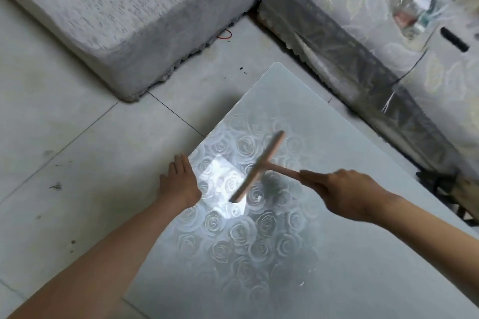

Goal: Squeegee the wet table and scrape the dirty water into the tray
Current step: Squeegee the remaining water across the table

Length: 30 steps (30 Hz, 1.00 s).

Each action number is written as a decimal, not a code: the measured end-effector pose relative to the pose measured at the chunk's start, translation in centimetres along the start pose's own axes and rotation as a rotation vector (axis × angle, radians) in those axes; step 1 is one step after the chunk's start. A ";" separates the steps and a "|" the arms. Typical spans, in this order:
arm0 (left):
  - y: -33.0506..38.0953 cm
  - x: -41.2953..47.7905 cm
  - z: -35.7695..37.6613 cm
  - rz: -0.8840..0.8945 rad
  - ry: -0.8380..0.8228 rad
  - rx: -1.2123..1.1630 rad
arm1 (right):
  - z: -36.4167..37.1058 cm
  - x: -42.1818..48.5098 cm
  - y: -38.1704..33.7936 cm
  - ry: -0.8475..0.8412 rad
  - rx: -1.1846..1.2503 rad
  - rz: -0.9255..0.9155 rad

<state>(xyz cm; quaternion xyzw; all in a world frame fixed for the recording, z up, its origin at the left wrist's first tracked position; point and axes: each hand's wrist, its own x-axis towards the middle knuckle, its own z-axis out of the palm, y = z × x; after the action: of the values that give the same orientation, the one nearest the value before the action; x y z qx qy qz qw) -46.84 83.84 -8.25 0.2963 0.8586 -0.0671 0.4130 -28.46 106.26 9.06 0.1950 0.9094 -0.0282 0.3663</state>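
Squeegee hangs blurred over the rose-patterned part of the counter, its blade slanting near the left edge. Right hand grips the handle, fingers curled round it. Left hand rests at the counter's left edge, fingers straight and close together.

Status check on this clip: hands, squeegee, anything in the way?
Right hand grips squeegee handle, blade over table. Left hand at table's left edge. No tray in view.
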 end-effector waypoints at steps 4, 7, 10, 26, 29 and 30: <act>1.2 0.3 0.1 0.076 0.100 0.201 | -1.0 -1.6 2.2 -0.024 -0.091 0.068; 2.4 0.7 0.2 0.188 0.203 0.399 | -2.5 1.0 1.1 0.079 -0.012 0.052; 3.1 1.3 -0.6 0.265 0.269 0.515 | -4.7 5.4 0.1 0.110 0.033 0.063; 6.3 1.5 -4.7 0.251 0.116 0.686 | -4.5 1.4 2.5 -0.039 0.099 0.206; 6.1 1.8 -5.3 0.300 0.084 0.763 | -8.0 7.4 3.6 0.066 0.229 0.217; 6.0 1.9 -5.5 0.308 0.076 0.770 | -8.7 9.0 3.8 0.072 0.268 0.214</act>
<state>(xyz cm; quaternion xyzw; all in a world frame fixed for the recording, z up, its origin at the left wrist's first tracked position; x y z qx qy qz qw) -48.06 91.56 -5.37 0.5561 0.7311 -0.3100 0.2453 -38.68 114.48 9.66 0.3388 0.8841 -0.1032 0.3050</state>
